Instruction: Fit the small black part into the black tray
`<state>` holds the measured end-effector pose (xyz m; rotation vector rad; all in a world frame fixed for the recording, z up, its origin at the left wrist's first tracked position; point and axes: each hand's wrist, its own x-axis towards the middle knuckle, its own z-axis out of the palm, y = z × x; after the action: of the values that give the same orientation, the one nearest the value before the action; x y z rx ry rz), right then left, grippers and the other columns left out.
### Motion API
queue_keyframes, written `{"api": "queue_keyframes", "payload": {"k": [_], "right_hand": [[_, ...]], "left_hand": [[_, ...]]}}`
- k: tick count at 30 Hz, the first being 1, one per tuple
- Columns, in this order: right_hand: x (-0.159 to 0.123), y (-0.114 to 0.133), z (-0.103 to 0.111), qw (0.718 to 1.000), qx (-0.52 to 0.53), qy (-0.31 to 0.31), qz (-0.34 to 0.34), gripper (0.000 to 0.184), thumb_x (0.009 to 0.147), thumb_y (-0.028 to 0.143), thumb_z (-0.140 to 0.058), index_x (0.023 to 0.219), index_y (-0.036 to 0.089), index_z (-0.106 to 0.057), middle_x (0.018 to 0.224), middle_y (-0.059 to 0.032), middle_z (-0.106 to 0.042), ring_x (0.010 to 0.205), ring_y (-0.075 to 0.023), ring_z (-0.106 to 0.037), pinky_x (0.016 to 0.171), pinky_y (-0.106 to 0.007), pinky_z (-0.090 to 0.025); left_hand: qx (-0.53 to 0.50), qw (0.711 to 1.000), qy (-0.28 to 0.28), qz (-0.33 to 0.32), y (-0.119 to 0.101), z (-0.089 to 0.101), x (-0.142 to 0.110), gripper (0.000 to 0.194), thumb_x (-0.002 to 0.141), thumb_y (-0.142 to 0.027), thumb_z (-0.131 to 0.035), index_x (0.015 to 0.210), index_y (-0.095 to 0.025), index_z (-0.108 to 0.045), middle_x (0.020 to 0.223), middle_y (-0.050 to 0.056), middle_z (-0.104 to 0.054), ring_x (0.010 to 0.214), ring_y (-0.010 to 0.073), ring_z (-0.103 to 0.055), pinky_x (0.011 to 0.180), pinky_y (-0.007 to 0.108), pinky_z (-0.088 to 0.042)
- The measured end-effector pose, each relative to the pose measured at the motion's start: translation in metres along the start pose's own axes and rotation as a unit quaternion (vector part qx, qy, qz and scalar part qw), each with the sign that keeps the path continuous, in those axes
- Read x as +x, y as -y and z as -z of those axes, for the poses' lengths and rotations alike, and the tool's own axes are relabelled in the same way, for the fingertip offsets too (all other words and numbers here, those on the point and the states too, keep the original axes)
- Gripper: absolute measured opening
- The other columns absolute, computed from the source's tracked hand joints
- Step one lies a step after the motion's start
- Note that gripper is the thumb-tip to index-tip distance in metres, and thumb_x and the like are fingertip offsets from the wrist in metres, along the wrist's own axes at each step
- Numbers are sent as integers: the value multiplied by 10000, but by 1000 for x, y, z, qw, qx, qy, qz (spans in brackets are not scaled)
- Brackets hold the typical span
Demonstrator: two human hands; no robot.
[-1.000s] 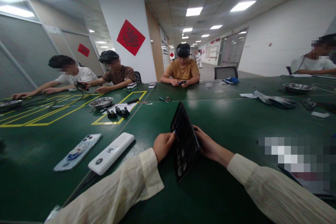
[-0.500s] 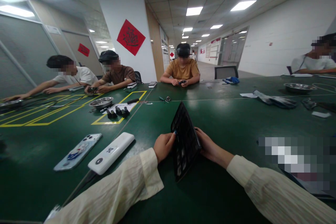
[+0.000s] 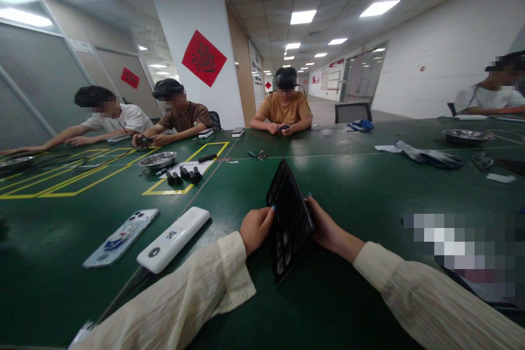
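A flat black tablet-like panel (image 3: 289, 229) stands tilted on its edge in front of me, its dark face turned left with a few pale shapes low on it. My left hand (image 3: 257, 227) is closed on its left edge, thumb on the face and the other fingers hidden behind. On the other side my right hand (image 3: 326, 224) grips the panel's right edge and back; a thumb or fingertip with a blue nail shows above the edge. To the left, a white power bank (image 3: 176, 238) with a dark cable lies beside a phone (image 3: 123, 238) in a pictured case.
Black cylindrical parts (image 3: 184, 176) stand on paper near a metal bowl (image 3: 158, 161). Yellow tape (image 3: 61, 194) marks the green table (image 3: 229, 186). Gloves (image 3: 430, 156) and another bowl (image 3: 467, 137) lie to the right. Several people sit around the table.
My right thumb or fingertip has lifted slightly off the panel's edge. Otherwise my hands and the panel stay almost still. A co-worker at the left has drawn their hands and a dark object lower.
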<state>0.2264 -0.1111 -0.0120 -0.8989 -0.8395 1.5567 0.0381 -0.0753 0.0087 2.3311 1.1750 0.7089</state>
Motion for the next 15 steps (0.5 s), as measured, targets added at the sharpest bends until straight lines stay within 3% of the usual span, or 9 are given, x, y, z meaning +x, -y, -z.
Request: {"api": "queue_keyframes", "payload": {"k": [4, 15], "right_hand": [[0, 3, 1, 999, 29, 5, -42, 522, 745, 685, -400, 1007, 258, -544, 771, -31, -618, 630, -172, -570, 561, -315, -444], [0, 2, 1, 996, 66, -1, -57, 496, 784, 651, -374, 1033, 258, -545, 765, -25, -627, 641, -173, -578, 596, -327, -457]], "left_hand": [[1, 1000, 6, -2, 0, 0, 0, 495, 893, -474, -217, 666, -160, -525, 633, 39, -554, 593, 157, -511, 572, 249, -356], [14, 1000, -17, -16, -5, 2, -2, 359, 890, -410, -275, 702, -175, -471, 638, 24, -547, 600, 152, -521, 559, 235, -338]]}}
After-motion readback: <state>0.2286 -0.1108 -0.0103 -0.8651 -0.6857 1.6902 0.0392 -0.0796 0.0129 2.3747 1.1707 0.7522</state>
